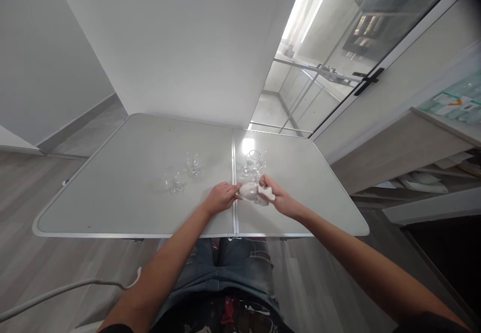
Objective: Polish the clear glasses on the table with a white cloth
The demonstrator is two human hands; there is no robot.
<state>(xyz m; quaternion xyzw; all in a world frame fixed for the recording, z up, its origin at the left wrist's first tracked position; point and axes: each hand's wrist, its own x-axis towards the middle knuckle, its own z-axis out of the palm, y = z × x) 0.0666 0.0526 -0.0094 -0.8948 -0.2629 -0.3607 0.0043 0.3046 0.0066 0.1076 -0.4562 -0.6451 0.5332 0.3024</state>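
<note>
My left hand (221, 197) is closed on a clear stemmed glass (248, 190) that lies sideways over the table's middle seam. My right hand (276, 197) grips a white cloth (264, 196) pressed against the glass's bowl. Both hands hover just above the grey folding table (124, 197). Two more clear glasses (255, 162) stand upright just beyond my right hand. Another two glasses stand to the left, one at the nearer spot (173, 180) and one further back (193, 164).
A white wall panel (180, 47) rises behind the table. A glass door with a black handle (368, 79) is at the right, with a wooden shelf unit (421, 162) beside it. A white cable (67, 288) runs over the wooden floor at the lower left.
</note>
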